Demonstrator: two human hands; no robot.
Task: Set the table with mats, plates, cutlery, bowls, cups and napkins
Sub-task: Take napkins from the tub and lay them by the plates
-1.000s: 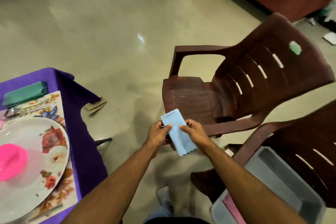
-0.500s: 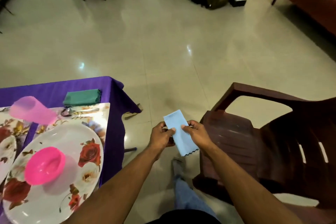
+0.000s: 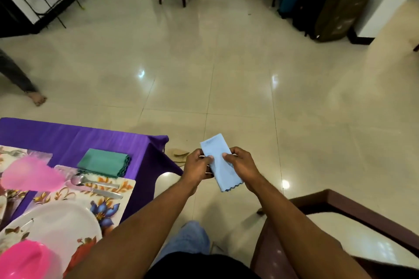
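Swinging away from the brown chair [image 3: 340,208], my view is now taking in more of the purple table [image 3: 68,136], while I'm holding the folded blue napkin [image 3: 221,163] over the floor just beside its corner. My left hand [image 3: 197,165] and right hand [image 3: 241,164] are each pinching a long edge. I'm judging this the napkin step; next I'm needing a bare spot. I'm counting two napkins, the green napkin [image 3: 104,162] included, one pink cup [image 3: 31,176], one pink bowl [image 3: 27,260].
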